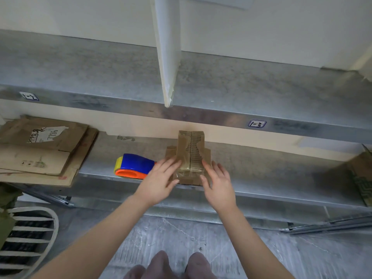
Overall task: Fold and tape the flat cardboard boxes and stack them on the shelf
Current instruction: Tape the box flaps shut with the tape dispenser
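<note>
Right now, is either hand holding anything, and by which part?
No closed grip on anything. The left hand and right hand, fingers straight, press against the left and right sides of the small taped cardboard box, near its front end.

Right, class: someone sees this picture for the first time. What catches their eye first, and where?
The bright blue, orange and yellow tape dispenser on the lower shelf stands out first. Just right of it, the left hand and right hand rest flat against a small taped cardboard box. Flat cardboard lies stacked far left.
</note>
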Demonstrator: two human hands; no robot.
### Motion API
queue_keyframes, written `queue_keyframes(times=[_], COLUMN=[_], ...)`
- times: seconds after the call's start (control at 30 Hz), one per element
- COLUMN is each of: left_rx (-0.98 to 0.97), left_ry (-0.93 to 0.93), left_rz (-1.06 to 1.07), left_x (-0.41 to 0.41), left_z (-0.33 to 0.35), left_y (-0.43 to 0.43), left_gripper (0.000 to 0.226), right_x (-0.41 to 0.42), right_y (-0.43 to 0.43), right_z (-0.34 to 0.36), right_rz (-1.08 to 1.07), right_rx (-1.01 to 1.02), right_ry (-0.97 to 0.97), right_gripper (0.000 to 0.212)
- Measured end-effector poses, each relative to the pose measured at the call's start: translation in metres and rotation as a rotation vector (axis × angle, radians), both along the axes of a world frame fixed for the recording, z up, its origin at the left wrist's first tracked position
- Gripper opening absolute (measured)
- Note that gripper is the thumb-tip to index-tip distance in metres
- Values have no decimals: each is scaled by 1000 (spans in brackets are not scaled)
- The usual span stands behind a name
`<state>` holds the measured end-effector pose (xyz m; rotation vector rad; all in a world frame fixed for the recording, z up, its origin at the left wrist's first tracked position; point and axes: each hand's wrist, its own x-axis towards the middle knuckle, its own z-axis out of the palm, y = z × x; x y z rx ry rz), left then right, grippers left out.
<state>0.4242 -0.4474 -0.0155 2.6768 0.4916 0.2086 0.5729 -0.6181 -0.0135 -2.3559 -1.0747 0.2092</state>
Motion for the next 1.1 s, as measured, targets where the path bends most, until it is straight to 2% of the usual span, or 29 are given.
queue_keyframes(times=[0.1,0.23,0.33,0.47,0.6,0.73,0.83,0.93,1.0,1.1], left_rx=[-45,-206,-336,-206,-173,-67,-204,-333,-312,-268], left_ry=[-43,32,-70,-168,-222,-257,-209,43,107,0], left_rz=[-44,-35,35,127,202,242,166,-42,-94,-50], left_x=[13,19,20,30,39,46,38,24,25,35], left_z=[-6,-15,-9,-2,-5,-11,-7,7,14,18], left_y=[-21,-31,-24,-14,-18,-30,-14,17,25,21], left_gripper=[58,65,52,33,24,23,34,63,68,49], right_x=[1,-2,5,12,4,3,22,44,50,51], right_y=[4,13,13,20,28,26,14,3,5,17], right_z=[-1,-1,1,2,-6,-8,-5,4,8,9], right_rz=[88,68,41,-21,-74,-90,70,263,277,196], right_rx=[-5,33,127,86,113,135,129,-4,-35,2], right_ry=[-56,146,255,225,123,147,360,452,492,449], right_gripper=[42,40,35,28,23,26,48,68,66,43])
